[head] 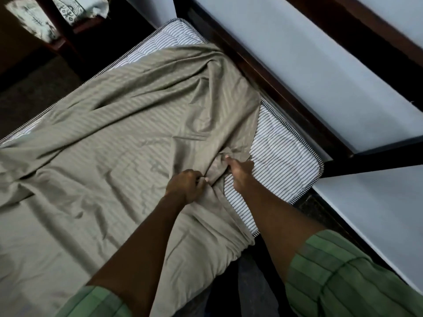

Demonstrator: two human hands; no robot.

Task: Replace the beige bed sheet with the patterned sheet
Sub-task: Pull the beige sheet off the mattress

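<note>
The striped mattress [281, 152] lies bared beyond the right hand; the beige bed sheet [114, 133] spreads away from both hands, bunched between them. Left hand [185, 186] and right hand [240, 170] each clutch that gather; soft, light, probably slippery, best taken by fistfuls at the edge.

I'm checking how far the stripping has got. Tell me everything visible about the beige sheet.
The beige bed sheet is a thin, faintly self-striped fabric, rumpled into long folds across the striped mattress. It is already pulled off the two corners nearest the dark bed frame, baring mattress there, and its near edge hangs over the bedside. The left hand and the right hand each grip a bunched ridge of it.
</note>
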